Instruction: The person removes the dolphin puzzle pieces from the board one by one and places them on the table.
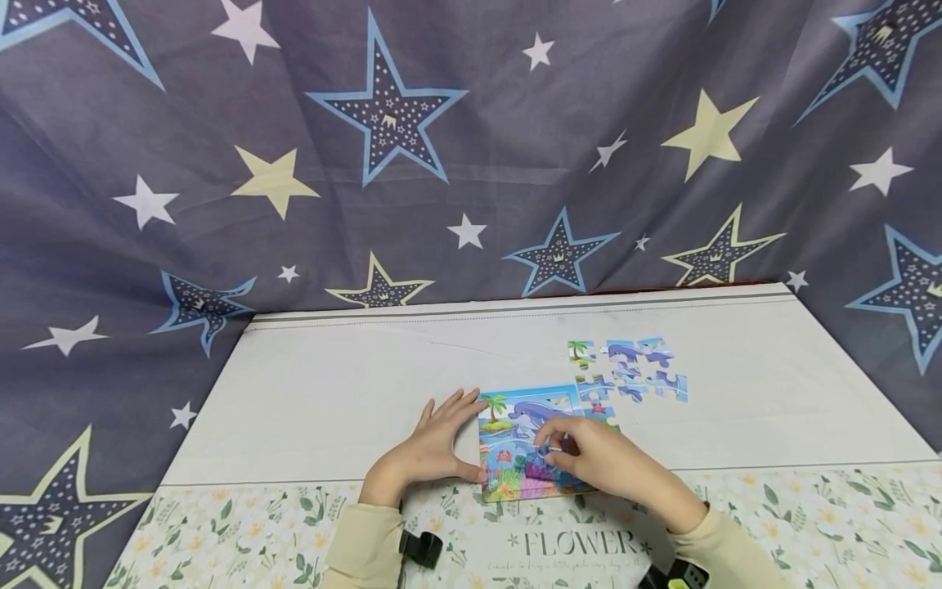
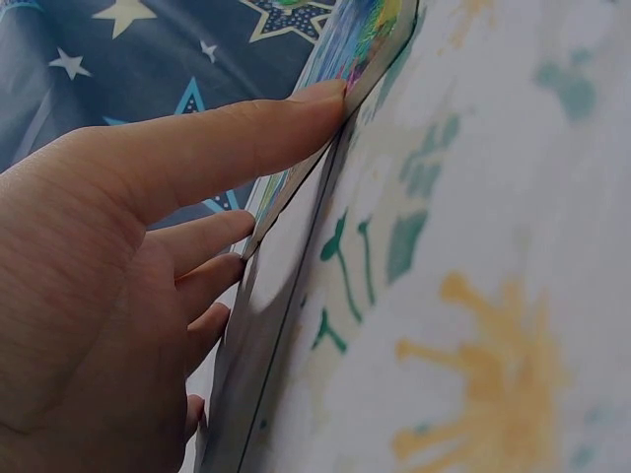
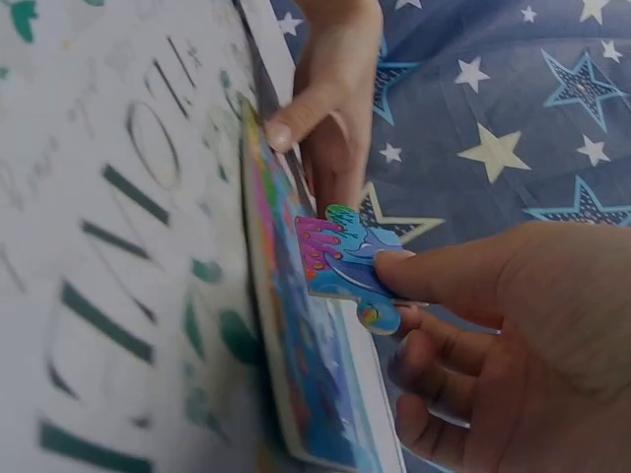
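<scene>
A jigsaw puzzle board [image 1: 508, 483] with a dolphin and sea picture lies on the table. My left hand [image 1: 430, 450] is at its left side, fingers spread; the thumb [image 2: 296, 103] rests on the near corner and the fingertips touch the edge farther up. Between thumb and fingers my right hand [image 1: 603, 458] pinches a jigsaw piece [image 3: 345, 258], blue with pink coral and a green patch. That piece is held tilted over the lower middle of the board, and the fingers cover part of it.
Several loose jigsaw pieces [image 1: 624, 353] lie in loose rows beyond the board's right side; the lowest reach its right edge. The white and floral tablecloth [image 1: 324, 409] bears the word FLOWER near me. A star-patterned curtain [image 1: 500, 147] hangs behind the table.
</scene>
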The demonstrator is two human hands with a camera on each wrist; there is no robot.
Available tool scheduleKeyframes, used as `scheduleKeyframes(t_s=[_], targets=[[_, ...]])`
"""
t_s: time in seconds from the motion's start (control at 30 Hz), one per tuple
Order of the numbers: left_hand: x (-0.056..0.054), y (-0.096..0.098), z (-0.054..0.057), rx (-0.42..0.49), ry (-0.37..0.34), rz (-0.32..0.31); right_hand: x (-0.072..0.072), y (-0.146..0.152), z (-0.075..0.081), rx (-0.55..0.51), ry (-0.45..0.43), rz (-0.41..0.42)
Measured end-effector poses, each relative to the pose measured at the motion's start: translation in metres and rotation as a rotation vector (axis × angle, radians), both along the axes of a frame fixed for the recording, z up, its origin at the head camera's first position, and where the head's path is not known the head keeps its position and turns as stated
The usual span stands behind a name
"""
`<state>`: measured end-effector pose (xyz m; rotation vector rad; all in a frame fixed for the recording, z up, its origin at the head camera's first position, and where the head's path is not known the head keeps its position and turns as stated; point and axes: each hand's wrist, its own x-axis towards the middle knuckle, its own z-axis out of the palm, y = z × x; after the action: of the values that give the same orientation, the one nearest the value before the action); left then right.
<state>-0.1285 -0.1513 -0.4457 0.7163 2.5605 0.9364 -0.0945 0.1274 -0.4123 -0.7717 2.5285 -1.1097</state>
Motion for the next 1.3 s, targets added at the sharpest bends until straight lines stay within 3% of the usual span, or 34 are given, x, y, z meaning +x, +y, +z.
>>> scheduleKeyframes(t_s=[0.8,1.3], targets=[[0.000,0.001,0.003,-0.003,-0.004,-0.002,-0.021,0.062,0.024,0.071,0.098,-0.172],[0.001,-0.001,-0.001,0.001,0.005,-0.002,-0.031,0.096,0.015,0.127,0.074,-0.230]])
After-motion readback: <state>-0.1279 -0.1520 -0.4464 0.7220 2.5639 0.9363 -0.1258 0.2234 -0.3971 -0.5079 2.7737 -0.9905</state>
